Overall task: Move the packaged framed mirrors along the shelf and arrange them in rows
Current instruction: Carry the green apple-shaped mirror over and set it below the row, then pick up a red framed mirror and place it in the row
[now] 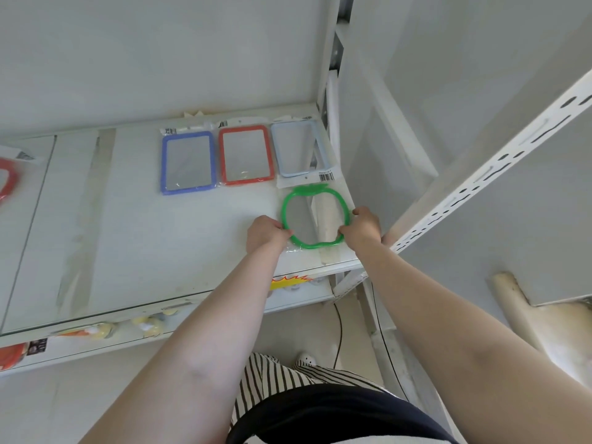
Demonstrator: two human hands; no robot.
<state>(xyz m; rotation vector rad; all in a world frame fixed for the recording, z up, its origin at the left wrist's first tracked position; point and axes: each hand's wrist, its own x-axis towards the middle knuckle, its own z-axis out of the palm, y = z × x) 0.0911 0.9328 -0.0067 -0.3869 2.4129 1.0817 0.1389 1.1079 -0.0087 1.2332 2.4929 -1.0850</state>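
Note:
A round green-framed mirror (290,200) in clear packaging lies flat at the right end of the white shelf (134,219), near its front edge. My left hand (267,233) grips its left rim and my right hand (363,227) grips its right rim. Behind it, along the back of the shelf, three packaged rectangular mirrors lie side by side: a blue-framed one (187,161), a red-framed one (246,155) and a pale blue-framed one (296,149). A red round-framed mirror (9,184) shows at the far left edge.
A white slotted upright (480,184) runs diagonally just right of my right hand. The shelf's back corner post (333,75) stands behind the pale blue mirror. A lower shelf (96,331) holds yellow and orange packaged goods. A cable (339,331) hangs to the floor.

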